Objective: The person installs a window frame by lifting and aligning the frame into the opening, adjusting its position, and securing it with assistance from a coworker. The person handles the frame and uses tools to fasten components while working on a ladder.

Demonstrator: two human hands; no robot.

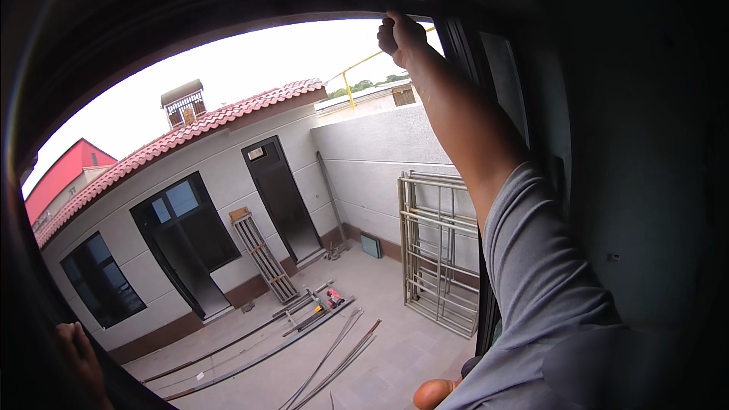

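Window frame (228,11) arches overhead, its top rail running left-right; right hand (401,36) fisted against it, left hand (76,349) loosely open at the lower-left edge.

The right arm wears a grey short sleeve (547,273) of soft, creased fabric; the forearm below it is bare. Both hands, right (402,36) and left (80,357), are bare, without gloves.

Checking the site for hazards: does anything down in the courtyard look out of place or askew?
Long metal bars lie loose across the paved courtyard floor, fanned at differing angles, with a red tool among them. The metal grille frame stands against the wall.
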